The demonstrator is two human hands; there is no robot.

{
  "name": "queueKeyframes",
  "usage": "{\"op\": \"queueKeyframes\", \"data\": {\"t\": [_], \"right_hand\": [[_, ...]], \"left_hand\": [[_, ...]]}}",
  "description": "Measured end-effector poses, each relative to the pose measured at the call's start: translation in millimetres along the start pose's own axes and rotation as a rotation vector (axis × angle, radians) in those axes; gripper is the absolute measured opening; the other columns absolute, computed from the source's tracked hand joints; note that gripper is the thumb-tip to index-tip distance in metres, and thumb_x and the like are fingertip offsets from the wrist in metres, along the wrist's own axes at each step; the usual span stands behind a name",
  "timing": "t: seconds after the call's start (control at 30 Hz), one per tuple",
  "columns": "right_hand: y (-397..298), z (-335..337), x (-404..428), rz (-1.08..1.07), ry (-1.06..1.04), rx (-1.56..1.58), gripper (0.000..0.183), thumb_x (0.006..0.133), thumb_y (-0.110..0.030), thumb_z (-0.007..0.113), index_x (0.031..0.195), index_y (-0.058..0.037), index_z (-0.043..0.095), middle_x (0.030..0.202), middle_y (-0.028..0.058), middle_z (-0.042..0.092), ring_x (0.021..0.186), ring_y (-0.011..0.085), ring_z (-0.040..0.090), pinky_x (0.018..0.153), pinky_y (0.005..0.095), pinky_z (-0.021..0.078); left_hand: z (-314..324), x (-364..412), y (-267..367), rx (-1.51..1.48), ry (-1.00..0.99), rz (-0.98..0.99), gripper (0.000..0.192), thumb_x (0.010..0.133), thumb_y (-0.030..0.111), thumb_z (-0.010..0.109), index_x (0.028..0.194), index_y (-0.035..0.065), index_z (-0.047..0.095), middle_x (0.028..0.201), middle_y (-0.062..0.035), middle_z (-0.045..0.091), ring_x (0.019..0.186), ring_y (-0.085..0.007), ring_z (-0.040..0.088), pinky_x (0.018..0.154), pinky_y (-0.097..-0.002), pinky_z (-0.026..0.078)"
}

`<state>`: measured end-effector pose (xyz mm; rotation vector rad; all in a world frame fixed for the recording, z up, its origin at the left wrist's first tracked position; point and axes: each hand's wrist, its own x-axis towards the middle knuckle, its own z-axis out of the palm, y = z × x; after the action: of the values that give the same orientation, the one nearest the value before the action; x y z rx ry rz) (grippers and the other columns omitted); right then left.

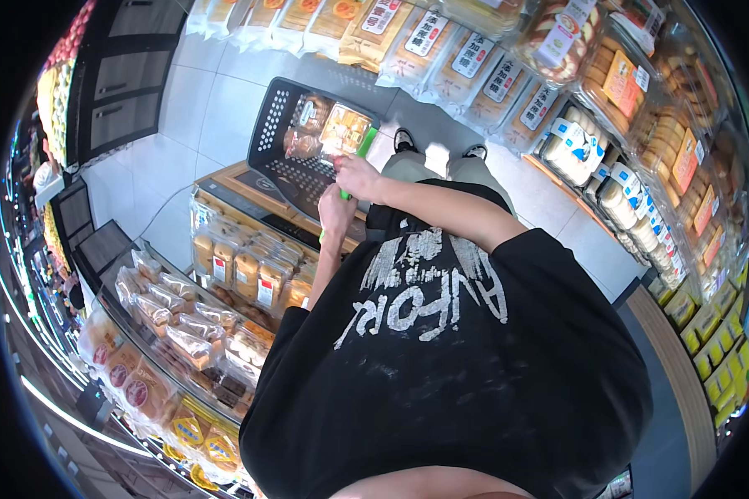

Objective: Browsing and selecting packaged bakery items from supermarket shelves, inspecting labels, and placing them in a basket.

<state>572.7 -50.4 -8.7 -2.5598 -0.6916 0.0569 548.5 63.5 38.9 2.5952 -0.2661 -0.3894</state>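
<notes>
A dark grey perforated plastic shopping basket (265, 125) hangs or rolls before me, tilted, with a green handle (368, 142) along its near edge. My left hand (337, 211) is closed around the handle's lower stretch. Just above it, my right hand (360, 179) curls over the same bar, its fingertips by the packages; part of its grip is hidden. Inside the basket lie a clear box of pale yellow pastries (344, 128), a round clear pack of brown baked goods (314, 114) and another brown pack (301, 143).
Bagged bread loaves (424, 47) line the shelf ahead, with clear boxes of cookies (621, 81) to the right. On my left stands a bakery display with packaged buns (246, 271) and wrapped sandwich wedges (190, 343). Tiled floor (187, 112) lies beyond the basket. My shoes (404, 141) are close by.
</notes>
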Motion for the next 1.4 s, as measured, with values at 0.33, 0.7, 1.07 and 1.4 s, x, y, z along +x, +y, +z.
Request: {"op": "queueKeyframes", "data": {"t": [0.33,0.7,1.07,1.4], "right_hand": [[1.6,-7.5,57.8,0.103,-0.087,0.197,0.025,0.064,-0.012,0.065,0.089,-0.0076,0.064,0.09,0.0077,0.061,0.095,0.0233,0.057,0.083,0.0361,0.0443],[107.6,-11.8,-63.5,1.026,0.348,0.062,0.064,0.073,-0.022,0.068,0.125,0.0019,0.04,0.111,0.0215,0.051,0.102,0.0371,0.052,0.085,0.0456,0.0444],[236.6,-22.5,-130.5,1.63,0.786,0.78,0.046,0.079,-0.031,0.063,0.109,0.0032,0.057,0.097,0.015,0.065,0.085,0.0225,0.063,0.074,0.0325,0.0488],[234.6,-11.3,-151.2,1.375,0.626,0.884,0.029,0.086,-0.03,0.063,0.092,-0.0013,0.061,0.073,0.0023,0.061,0.065,0.0092,0.054,0.061,0.0259,0.0437]], "left_hand": [[-40.4,51.0,-46.4,-0.147,-0.267,-0.077,0.031,0.072,0.014,0.066,0.098,0.0002,0.055,0.085,-0.0229,0.062,0.086,-0.0437,0.058,0.071,-0.0475,0.047],[-32.7,191.0,44.4,-0.058,-0.503,0.502,0.047,0.081,0.027,0.06,0.119,0.0016,0.05,0.107,-0.0244,0.058,0.104,-0.0364,0.056,0.09,-0.0403,0.044],[182.1,211.4,139.0,-0.095,-0.385,0.52,0.063,0.072,0.029,0.066,0.124,0.0017,0.044,0.13,-0.0264,0.036,0.122,-0.0399,0.037,0.105,-0.0422,0.029],[188.8,214.0,142.6,-0.355,-0.471,0.181,0.058,0.07,0.021,0.065,0.116,-0.0049,0.04,0.122,-0.0307,0.043,0.113,-0.0418,0.045,0.093,-0.0429,0.039]]}}
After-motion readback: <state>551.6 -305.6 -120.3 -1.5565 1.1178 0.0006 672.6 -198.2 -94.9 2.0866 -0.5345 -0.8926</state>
